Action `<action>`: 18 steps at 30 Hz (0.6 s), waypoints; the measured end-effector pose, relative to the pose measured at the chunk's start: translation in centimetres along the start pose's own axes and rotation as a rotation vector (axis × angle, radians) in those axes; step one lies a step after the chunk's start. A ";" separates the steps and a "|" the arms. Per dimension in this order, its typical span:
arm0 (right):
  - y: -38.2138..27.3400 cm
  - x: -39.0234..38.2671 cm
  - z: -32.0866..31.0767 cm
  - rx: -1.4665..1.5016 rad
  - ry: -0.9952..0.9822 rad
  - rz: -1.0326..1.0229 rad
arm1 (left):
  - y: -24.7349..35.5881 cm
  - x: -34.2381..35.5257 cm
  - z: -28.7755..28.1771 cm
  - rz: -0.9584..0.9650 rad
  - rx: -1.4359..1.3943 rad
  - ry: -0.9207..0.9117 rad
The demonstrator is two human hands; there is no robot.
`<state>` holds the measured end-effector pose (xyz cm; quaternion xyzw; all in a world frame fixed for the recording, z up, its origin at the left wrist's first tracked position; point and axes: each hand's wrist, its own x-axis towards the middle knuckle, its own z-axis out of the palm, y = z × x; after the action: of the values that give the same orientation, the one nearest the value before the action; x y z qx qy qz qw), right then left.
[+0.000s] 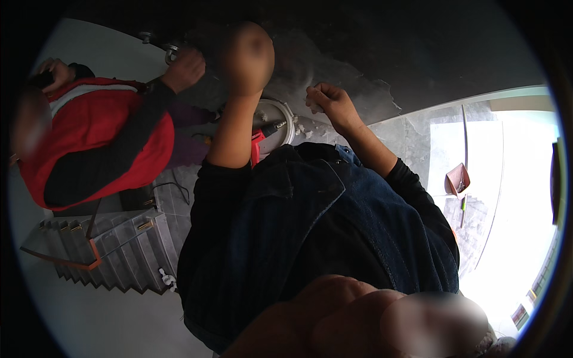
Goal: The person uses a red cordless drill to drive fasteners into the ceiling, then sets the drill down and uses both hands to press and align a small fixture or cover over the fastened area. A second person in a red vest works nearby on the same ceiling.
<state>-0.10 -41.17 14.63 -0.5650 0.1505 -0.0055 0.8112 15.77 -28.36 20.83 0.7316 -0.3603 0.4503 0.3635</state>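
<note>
My left hand [249,59] is raised against the dark surface [358,48], smeared so that its fingers cannot be made out. To its right, my right hand [334,106] is closed, its fingertips pinching a small pale lump [315,107] whose kind does not show. Grey-white smears and flakes mark the dark surface around both hands. Below and between my forearms stands a round white bucket [290,122], partly hidden by my left forearm. Across it lies a red power drill [256,145] with a dark chuck.
At the left, a person in a red vest [113,131] stretches a hand [185,70] toward the dark surface near a metal fitting [171,53]. A staircase [119,244] with a glass railing lies behind. Toward the bright opening at right is a reddish-brown long-handled dustpan [457,181].
</note>
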 end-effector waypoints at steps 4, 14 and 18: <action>0.0 0.0 -0.1 0.007 -0.013 0.015 | -0.3 -0.1 0.3 0.019 0.011 0.029; 0.1 0.1 -0.1 0.003 -0.002 0.006 | -0.1 -0.9 0.1 0.015 -0.007 0.027; 0.2 0.1 -0.1 0.005 -0.003 0.014 | -0.1 -1.3 -0.1 0.006 -0.027 -0.016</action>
<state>-0.04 -41.20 14.35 -0.5618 0.1532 0.0007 0.8129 15.41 -27.95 19.66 0.7291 -0.3713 0.4408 0.3690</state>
